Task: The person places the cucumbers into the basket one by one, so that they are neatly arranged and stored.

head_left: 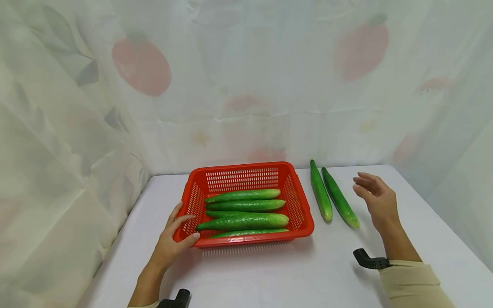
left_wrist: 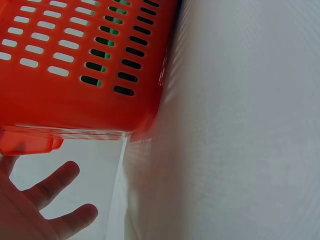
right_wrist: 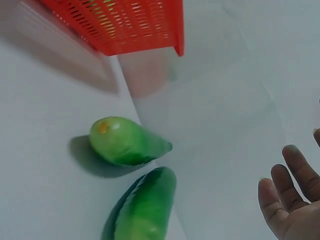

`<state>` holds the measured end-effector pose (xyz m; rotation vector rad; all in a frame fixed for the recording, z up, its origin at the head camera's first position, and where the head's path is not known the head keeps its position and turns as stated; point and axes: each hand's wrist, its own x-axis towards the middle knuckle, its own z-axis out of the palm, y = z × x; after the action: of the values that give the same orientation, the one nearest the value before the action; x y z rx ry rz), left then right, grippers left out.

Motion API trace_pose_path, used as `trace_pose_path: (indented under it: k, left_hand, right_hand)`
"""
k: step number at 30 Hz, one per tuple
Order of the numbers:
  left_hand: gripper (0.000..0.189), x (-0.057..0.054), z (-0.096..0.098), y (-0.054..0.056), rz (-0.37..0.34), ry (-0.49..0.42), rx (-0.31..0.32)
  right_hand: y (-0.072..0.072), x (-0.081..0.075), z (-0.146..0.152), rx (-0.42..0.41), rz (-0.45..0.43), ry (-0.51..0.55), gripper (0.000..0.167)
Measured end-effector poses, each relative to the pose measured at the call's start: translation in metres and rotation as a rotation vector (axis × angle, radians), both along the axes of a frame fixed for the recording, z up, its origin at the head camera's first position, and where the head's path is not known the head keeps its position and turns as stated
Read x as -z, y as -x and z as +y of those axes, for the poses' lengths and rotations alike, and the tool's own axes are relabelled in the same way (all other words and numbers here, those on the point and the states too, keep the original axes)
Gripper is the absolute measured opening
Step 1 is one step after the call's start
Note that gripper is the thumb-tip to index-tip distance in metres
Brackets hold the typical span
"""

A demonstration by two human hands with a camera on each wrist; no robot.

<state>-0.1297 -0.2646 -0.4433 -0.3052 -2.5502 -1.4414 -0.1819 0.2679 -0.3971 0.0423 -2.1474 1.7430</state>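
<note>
My left hand (head_left: pixel 172 237) rests at the front left corner of a red plastic basket (head_left: pixel 252 241), its fingers spread, with the thumb and a finger over the rim. In the left wrist view, two fingers of the left hand (left_wrist: pixel 35 210) extend apart below the basket's lip (left_wrist: pixel 30 142). Several green cucumbers (head_left: pixel 246 221) lie crosswise inside the basket. To its right, one cucumber (head_left: pixel 320 190) and a second cucumber (head_left: pixel 340 197) lie side by side on the table. Beside them my right hand (head_left: pixel 379 203) hovers with loosely bent fingers and holds nothing.
The white-covered table (head_left: pixel 269 278) runs back to a pale curtain (head_left: pixel 246 85) printed with fruit. Another hanging sheet (head_left: pixel 57 171) closes off the left side. Each wrist wears a black camera mount (head_left: pixel 369 260).
</note>
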Motion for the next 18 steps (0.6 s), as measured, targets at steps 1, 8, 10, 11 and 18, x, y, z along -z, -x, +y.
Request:
trace_pose_path:
  k: [1,8,10,11,18]
  left_hand:
    - [0.046,0.000,0.000,0.000,-0.001,0.000,-0.001]
    - [0.045,0.001,0.000,0.000,-0.007,-0.004,-0.002]
    - [0.045,0.002,0.000,0.000,-0.008,-0.006,-0.001]
    - [0.045,0.002,0.000,0.000,-0.009,-0.006,-0.001]
    - [0.046,0.001,0.000,0.000,-0.012,-0.012,0.002]
  right_hand:
    - [0.000,0.003,0.001,0.009,-0.013,-0.015,0.039]
    - [0.001,0.022,0.004,0.054,-0.107,-0.078,0.044]
    - [0.002,0.029,0.005,0.069,-0.125,-0.090,0.045]
    - [0.002,0.032,0.006,0.078,-0.134,-0.099,0.046]
    - [0.004,0.053,0.009,0.140,-0.218,-0.121,0.049]
